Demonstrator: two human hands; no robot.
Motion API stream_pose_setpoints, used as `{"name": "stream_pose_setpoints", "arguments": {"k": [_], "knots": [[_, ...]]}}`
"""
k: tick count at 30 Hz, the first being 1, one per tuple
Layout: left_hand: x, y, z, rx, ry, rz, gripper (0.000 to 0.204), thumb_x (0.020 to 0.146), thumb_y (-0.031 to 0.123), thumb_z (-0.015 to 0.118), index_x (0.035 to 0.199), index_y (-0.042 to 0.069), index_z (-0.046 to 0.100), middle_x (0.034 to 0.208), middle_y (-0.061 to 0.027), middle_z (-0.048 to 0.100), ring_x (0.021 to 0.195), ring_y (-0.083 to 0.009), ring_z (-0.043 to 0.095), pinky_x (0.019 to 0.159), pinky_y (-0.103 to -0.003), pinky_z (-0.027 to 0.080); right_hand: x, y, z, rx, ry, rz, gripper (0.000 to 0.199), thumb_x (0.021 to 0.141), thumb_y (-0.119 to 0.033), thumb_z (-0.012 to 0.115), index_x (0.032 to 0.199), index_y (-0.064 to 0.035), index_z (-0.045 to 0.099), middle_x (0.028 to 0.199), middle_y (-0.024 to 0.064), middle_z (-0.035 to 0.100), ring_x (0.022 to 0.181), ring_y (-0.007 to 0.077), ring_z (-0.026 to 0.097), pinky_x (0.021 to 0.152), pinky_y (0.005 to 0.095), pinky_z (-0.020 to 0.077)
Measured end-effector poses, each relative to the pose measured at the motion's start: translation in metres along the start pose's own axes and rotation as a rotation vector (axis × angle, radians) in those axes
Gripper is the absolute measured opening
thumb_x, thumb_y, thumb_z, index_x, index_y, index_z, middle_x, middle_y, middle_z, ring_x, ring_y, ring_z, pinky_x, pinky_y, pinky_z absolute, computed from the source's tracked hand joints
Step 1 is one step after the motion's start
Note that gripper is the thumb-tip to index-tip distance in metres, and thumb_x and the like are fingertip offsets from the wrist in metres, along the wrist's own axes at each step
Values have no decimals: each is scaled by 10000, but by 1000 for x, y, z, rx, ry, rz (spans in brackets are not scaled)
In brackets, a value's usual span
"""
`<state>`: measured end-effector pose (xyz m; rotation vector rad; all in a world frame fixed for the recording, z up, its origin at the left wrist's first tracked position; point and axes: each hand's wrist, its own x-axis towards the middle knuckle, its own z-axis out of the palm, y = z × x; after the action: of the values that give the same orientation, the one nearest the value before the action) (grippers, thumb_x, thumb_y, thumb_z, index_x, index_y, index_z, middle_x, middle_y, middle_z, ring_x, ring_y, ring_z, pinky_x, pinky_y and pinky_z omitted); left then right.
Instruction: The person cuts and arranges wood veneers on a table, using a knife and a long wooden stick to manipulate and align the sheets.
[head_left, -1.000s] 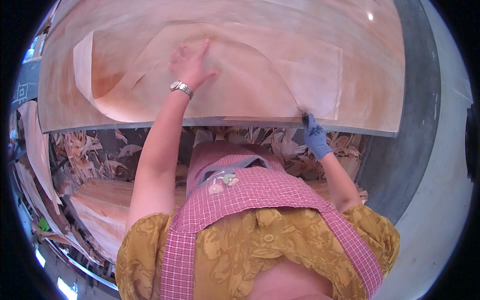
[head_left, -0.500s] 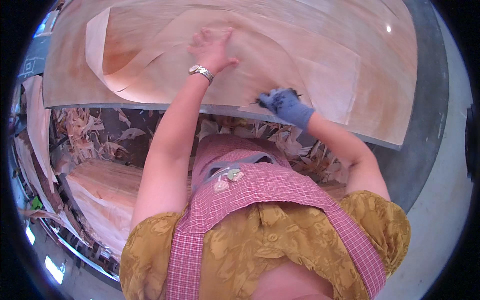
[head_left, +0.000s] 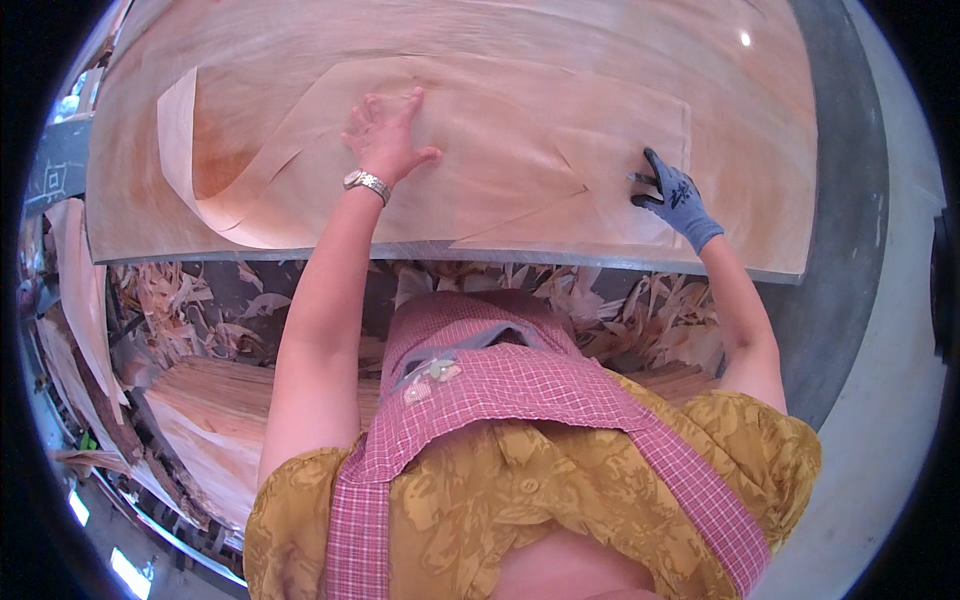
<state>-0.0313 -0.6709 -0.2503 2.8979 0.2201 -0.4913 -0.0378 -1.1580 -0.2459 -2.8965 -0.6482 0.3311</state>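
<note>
A thin wood veneer sheet (head_left: 490, 130) lies on top of broader, similar wood sheeting. Its left end (head_left: 178, 140) curls up. Bare, with a metal-band watch at the wrist, my left hand (head_left: 385, 140) rests on the veneer with fingers spread. My right hand (head_left: 680, 200), in a blue-grey glove with dark fingertips, is over the right part of the sheet. Between its thumb and forefinger is a small dark blade-like tool (head_left: 642, 179), mostly hidden by the glove. A slanting edge and a pointed slit (head_left: 575, 175) show in the veneer between my hands.
Torn veneer scraps (head_left: 165, 305) lie in a heap below the worktop's front edge (head_left: 480, 255). A thick stack of wood sheets (head_left: 220, 385) stands to the left of my legs. Grey floor (head_left: 890, 300) runs along the right side.
My right hand has moved right and away from the front edge. A slanting edge shows in the veneer where it was. My left hand stays spread on the sheet, slightly further left in view.
</note>
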Motion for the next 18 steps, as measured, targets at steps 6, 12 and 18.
{"name": "stream_pose_setpoints", "arguments": {"k": [6,12,18], "knots": [[-6,-4,6,-35,142,-13,1047,634,553,820,1491,289,280,1539,-213,224,1394,-479,239,1073,-632,284,-6,14,-10,-101,291,82,302,812,-294,715,1095,-198,666,947,68,683,841,290,656,710,416,524],[-3,-16,20,-55,207,65,967,653,600,775,1422,185,362,1516,-174,273,1405,-439,226,1058,-678,255,104,-27,-105,-79,711,225,240,886,-325,678,871,-86,659,773,162,631,650,313,639,569,392,473],[-11,-20,29,-17,323,115,924,669,627,747,1386,142,421,1506,-170,312,1388,-408,283,1072,-601,294,207,-147,-109,1716,404,294,241,897,-304,685,764,-130,584,585,-24,510,446,97,447,416,242,348]]}}
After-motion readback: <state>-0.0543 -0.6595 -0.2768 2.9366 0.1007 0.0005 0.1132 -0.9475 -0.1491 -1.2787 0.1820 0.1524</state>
